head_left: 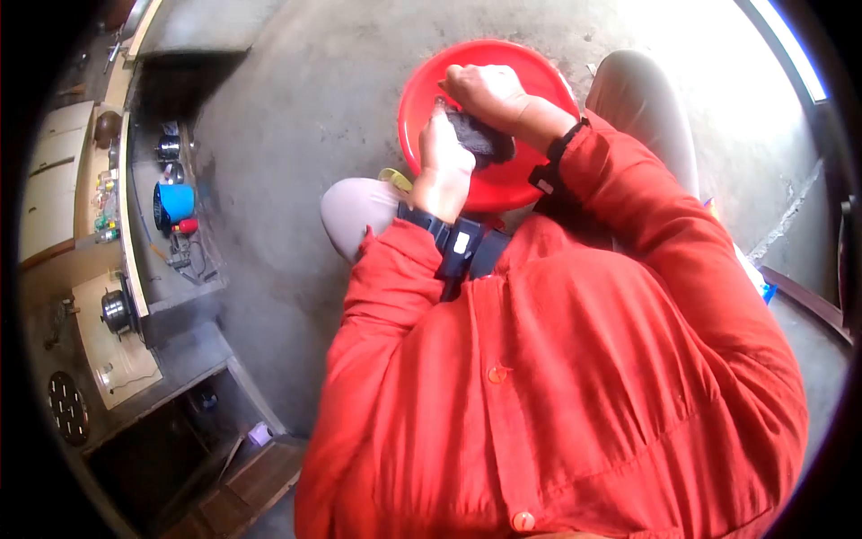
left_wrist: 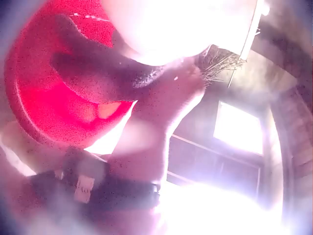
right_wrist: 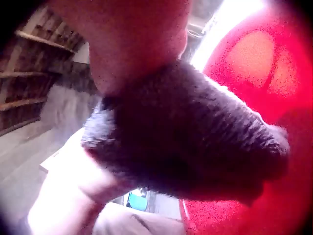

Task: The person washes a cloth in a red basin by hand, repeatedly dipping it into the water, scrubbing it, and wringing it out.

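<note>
A red plastic basin (head_left: 417, 99) sits on the concrete floor between my knees. Over it both hands hold a dark grey wadded cloth (head_left: 482, 141). My left hand (head_left: 444, 160) grips the cloth's near end, and my right hand (head_left: 485, 90) curls over its far end. The right wrist view is mostly filled by the fuzzy cloth (right_wrist: 186, 142), with the basin (right_wrist: 264, 68) behind it. In the blurred left wrist view the cloth (left_wrist: 93, 73) shows dark against the basin (left_wrist: 39, 103). Both sleeves are red, with black bands at the wrists.
My knees (head_left: 355, 211) flank the basin on bare concrete floor (head_left: 296, 108). Along the left wall runs a low ledge with a blue container (head_left: 173, 202), metal pots (head_left: 115, 310) and small bottles. A yellow strip (head_left: 395, 177) lies by the left knee.
</note>
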{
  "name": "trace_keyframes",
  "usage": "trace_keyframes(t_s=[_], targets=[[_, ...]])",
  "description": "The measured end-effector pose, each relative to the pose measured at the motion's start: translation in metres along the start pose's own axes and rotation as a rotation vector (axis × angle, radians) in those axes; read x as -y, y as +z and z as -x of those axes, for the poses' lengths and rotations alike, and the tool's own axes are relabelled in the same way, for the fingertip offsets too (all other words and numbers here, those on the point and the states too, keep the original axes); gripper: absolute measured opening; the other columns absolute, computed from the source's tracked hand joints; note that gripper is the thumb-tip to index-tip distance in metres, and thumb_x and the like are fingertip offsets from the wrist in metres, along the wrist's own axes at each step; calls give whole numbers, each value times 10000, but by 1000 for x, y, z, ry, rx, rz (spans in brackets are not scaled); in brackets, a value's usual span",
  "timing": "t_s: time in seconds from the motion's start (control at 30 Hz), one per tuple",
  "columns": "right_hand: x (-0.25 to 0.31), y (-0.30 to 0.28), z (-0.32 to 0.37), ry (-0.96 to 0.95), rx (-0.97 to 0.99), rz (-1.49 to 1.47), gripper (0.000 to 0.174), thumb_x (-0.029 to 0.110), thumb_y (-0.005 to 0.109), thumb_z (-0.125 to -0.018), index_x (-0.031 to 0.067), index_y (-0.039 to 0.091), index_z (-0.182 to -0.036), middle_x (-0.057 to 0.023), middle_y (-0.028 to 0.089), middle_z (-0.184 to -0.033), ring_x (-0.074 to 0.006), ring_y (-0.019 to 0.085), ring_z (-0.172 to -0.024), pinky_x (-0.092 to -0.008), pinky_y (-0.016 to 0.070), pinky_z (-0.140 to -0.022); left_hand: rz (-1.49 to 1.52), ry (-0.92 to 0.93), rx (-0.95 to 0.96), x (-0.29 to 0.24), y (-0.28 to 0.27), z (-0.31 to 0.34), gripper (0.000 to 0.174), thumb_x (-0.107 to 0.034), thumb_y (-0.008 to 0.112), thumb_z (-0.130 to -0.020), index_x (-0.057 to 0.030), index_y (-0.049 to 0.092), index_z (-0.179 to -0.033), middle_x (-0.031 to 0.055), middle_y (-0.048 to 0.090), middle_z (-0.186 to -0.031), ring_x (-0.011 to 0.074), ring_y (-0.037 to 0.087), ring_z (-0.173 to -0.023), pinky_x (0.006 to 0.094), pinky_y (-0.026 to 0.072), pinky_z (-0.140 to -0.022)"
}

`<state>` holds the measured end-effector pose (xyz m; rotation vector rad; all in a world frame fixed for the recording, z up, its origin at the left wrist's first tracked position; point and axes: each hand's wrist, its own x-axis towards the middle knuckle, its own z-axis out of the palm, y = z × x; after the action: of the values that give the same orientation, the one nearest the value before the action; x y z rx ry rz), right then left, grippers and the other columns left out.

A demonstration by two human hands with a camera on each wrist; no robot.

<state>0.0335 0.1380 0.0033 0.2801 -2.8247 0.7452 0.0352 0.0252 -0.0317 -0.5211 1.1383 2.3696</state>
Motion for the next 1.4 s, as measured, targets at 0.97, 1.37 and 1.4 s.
trace_keyframes(t_s=[0.97,1.37,1.4], targets=[[-48,-4,23,345,493,-1400,536,506,573,-872,87,581,-1207,-41,625,-1083,-165,550,-1006,-324,398,-907,-151,289,209,-33,9,12,264,-250,548,-938,-46,589,-1100,84,632,-1065,207,605,-966,361,475,-894],[26,-22,16,-246,-193,-520,256,279,664,-819,52,546,-834,-120,633,-725,-272,632,-656,-354,498,-546,60,132,244,-24,-23,2,487,-476,420,-961,-45,556,-1142,116,605,-1101,272,570,-1045,379,444,-941],[40,-22,21,-306,-155,-345,277,307,643,-824,48,544,-830,-138,635,-745,-305,630,-681,-379,505,-555,-69,265,294,-12,-39,-15,467,-461,391,-972,-60,557,-1142,105,605,-1089,260,568,-1039,371,436,-944]])
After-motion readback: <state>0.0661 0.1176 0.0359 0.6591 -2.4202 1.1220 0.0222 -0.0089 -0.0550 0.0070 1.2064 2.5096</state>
